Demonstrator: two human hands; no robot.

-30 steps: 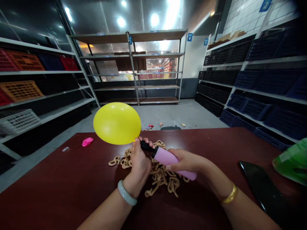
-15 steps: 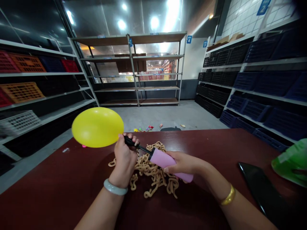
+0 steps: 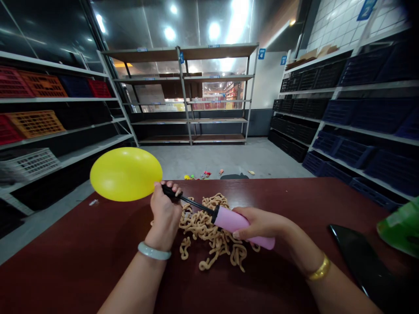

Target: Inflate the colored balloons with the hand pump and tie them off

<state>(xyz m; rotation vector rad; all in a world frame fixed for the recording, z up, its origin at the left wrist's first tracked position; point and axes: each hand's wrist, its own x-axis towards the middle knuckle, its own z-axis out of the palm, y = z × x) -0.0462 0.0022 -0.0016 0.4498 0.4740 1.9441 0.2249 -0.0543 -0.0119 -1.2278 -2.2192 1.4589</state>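
A pink and black balloon pump point(image 3: 231, 219) is stretched between both hands, its black rod partly drawn out of the pink barrel. My left hand point(image 3: 166, 209) is closed round the black handle end. Against that hand's fingers sits the neck of an inflated yellow balloon point(image 3: 126, 174), which sticks out to the left. My right hand point(image 3: 262, 224) wraps the pink barrel from above. Under the pump lies a tangled heap of tan, twisted balloons point(image 3: 212, 235), uninflated or only slightly filled; I cannot tell which.
The dark red table point(image 3: 81, 270) spreads under everything. At the right lie a black flat phone-like slab point(image 3: 360, 257) and a green bag point(image 3: 401, 226). Small coloured bits point(image 3: 206, 174) are on the floor beyond the table. Shelves with crates point(image 3: 39, 122) stand around the room.
My hands have moved apart, so more of the pump's black rod shows. The left hand and the yellow balloon shifted left; the right hand and barrel shifted right.
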